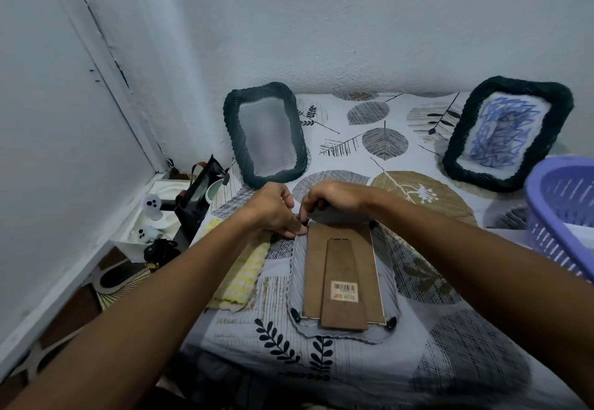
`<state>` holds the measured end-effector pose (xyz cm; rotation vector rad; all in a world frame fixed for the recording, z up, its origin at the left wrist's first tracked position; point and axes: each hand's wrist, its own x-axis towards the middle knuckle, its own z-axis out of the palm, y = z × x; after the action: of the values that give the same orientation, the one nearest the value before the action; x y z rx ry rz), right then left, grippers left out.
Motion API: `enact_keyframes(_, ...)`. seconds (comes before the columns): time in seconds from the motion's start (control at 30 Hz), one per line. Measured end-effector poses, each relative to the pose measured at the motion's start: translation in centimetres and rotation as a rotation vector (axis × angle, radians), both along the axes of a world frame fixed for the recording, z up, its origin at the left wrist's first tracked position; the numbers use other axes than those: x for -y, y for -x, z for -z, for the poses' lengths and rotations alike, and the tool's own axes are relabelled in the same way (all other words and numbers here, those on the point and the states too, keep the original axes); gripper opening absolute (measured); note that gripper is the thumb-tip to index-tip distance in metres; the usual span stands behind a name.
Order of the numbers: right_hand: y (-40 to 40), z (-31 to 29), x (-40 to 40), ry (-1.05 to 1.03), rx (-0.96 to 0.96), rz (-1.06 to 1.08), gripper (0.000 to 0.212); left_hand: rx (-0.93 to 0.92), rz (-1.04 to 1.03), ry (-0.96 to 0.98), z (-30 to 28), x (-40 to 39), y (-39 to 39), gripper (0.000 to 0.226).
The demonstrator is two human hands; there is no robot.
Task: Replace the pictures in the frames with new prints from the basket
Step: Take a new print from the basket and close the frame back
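Observation:
A picture frame (344, 281) lies face down on the bed, its brown backing board and stand up, a barcode sticker near the front. My left hand (276, 210) pinches at the black clip on the frame's far left corner. My right hand (334, 199) curls over the frame's far edge beside it. Two dark green wavy frames lean on the wall: the left frame (266, 134) shows a blank grey sheet, the right frame (508, 133) holds a blue scribble picture. A purple basket (562, 213) stands at the right edge.
The bed has a leaf-patterned sheet (385, 139). A yellow checked cloth (241, 274) lies left of the face-down frame. A black bag (196, 197) and a white box of small items (151, 220) sit on the floor by the left wall.

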<state>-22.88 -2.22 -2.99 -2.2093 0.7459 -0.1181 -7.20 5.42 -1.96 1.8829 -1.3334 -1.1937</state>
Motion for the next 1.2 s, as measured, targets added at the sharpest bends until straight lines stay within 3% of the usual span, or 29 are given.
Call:
enact_keyframes(0.47,-0.5,-1.1,-1.6,-0.151,0.016,0.113,0.034,0.016,0.024,0.011,0.3,0.1,0.2,0.048)
enact_keyframes(0.57,-0.1,-1.6,-1.9,-0.157,0.107,0.156,0.027,0.037,0.051,0.014,0.1,0.0,0.2,0.041)
enact_keyframes(0.7,2.2,-1.7,-1.5,-0.079,0.226,0.356,0.021,0.125,0.162,0.071,-0.1,-0.3,0.2,0.035)
enact_keyframes(0.8,4.2,-1.7,-2.2,-0.052,0.213,0.506,0.02,0.271,0.316,0.181,-0.5,0.1,0.2,0.03)
enact_keyframes(0.93,6.8,-1.7,-3.6,-0.077,0.187,0.656,0.003,0.499,0.555,0.274,-1.3,1.0,0.0,0.021)
enact_keyframes(1.07,9.0,-0.8,-4.6,-0.198,0.134,0.769,0.016,0.522,0.671,0.297,-1.3,1.7,-0.3,0.024)
enact_keyframes(1.2,10.3,-0.6,-5.0,-0.396,0.174,0.83,0.013,0.47,0.7,0.314,-1.1,2.2,-0.6,0.025)
